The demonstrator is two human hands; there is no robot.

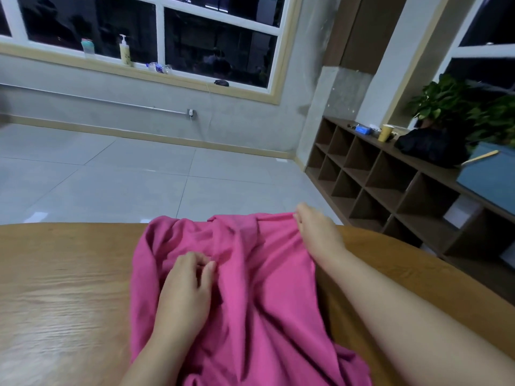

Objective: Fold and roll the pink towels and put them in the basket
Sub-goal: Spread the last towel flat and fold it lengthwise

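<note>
A pink towel (250,288) is lying rumpled across the wooden table (69,288), running from the far edge toward the person and spilling out of sight at the bottom, so its near end is cut off. The left hand (185,288) is resting on the middle of the towel with its fingers curled, and the fingertips are gathering a small fold of cloth between thumb and fingers. The right hand (317,232) is reaching to the towel's far right corner at the table's edge, where the fingers are pinching the hem; the fingertips are partly buried in the fabric, so the exact grip is hard to make out. Both forearms are running off the lower border. Beyond the table, a grey tiled floor (111,176) is stretching to a wall with a large dark window (167,37); bottles on the sill (125,50) are too small and blurred to identify. On the right, a cubby shelf (376,185) is carrying a yellow cup (386,132), a dark bag (429,146), a leafy plant (451,98) and a blue box (490,176) clipped by the frame.
</note>
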